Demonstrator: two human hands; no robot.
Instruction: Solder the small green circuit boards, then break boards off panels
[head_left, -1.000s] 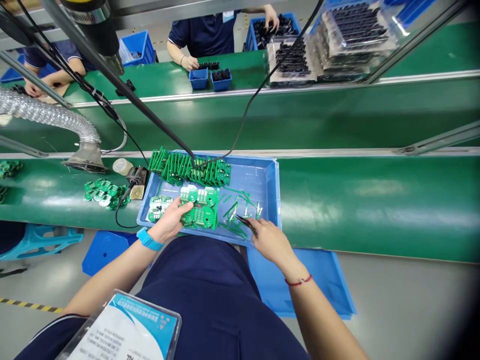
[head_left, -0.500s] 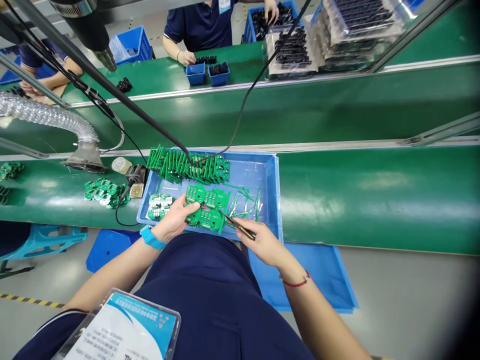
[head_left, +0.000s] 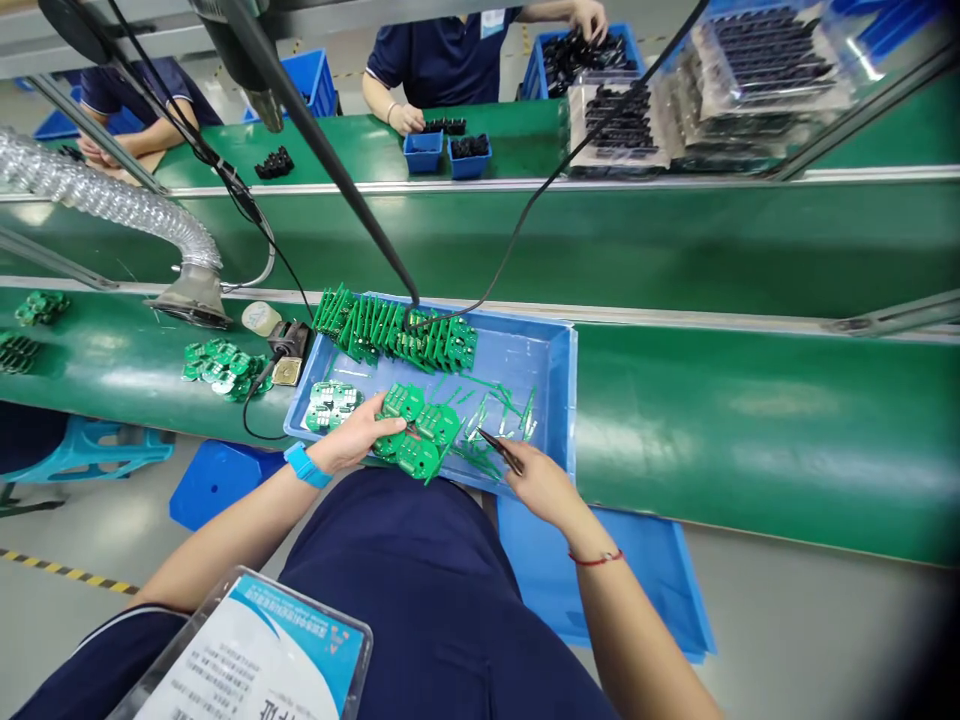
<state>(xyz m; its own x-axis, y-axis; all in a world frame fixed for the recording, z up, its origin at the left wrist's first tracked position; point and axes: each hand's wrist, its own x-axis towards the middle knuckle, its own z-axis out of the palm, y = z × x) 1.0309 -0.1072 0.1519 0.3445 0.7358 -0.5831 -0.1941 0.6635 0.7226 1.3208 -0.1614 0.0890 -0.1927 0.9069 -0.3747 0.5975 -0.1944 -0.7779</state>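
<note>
A blue tray (head_left: 525,350) lies on the near green bench. My left hand (head_left: 352,440) is closed on a green circuit board panel (head_left: 416,430) held over the tray's front edge. My right hand (head_left: 536,480) grips a dark pair of tweezers (head_left: 496,448), its tip among thin green offcut strips (head_left: 499,405) in the tray. A row of green boards (head_left: 390,330) stands on edge along the tray's far side. A few small boards (head_left: 330,405) lie flat at the tray's left.
Loose green boards (head_left: 221,365) and a tape roll (head_left: 260,318) lie left of the tray by a silver exhaust hose (head_left: 112,205). A black cable (head_left: 525,210) hangs over the tray. Across the conveyor (head_left: 675,240), another person (head_left: 442,60) handles black parts in small blue bins (head_left: 446,155).
My right hand drew the tweezers back from the board panel to the offcut strips on the right. My left hand keeps hold of the panel, now tilted slightly.
</note>
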